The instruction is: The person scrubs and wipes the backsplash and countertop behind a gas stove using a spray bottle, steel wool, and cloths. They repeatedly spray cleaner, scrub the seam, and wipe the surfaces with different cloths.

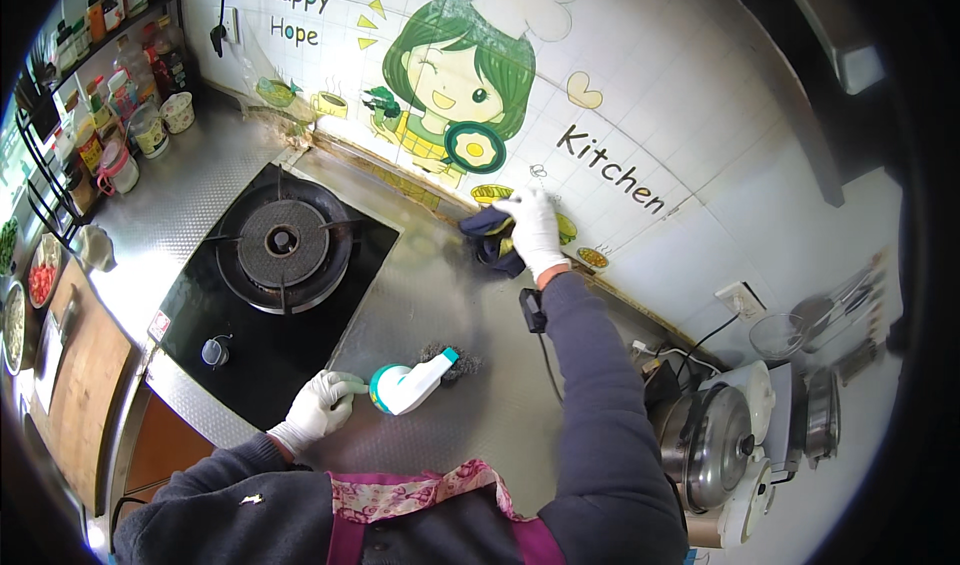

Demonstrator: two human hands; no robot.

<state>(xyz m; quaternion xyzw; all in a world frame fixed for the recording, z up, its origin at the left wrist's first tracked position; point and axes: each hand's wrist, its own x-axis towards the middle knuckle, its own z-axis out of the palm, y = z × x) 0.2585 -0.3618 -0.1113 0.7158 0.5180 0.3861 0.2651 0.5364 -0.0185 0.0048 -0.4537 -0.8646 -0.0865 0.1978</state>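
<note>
My right hand (536, 231), in a white glove, grips a dark blue cloth with yellow edging (491, 235) against the wall, at the back of the steel counter (517, 385). My left hand (322, 407), gloved too, is beside a white spray bottle with a teal nozzle and base (409, 386); its fingers are bent, and whether a fingertip touches the bottle cannot be told. A dark wire scourer (465, 362) lies by the nozzle. Behind my left hand is a black glass gas hob (247, 385) with one round burner (283, 242) and a knob (215, 351).
Jars and bottles (120, 167) crowd a black rack at the left. A cutting board (90, 362) bears a knife (67, 314), near a bowl of red pieces (43, 280). A lidded steel pot (712, 445) stands right. A black cable (551, 374) runs under my right forearm.
</note>
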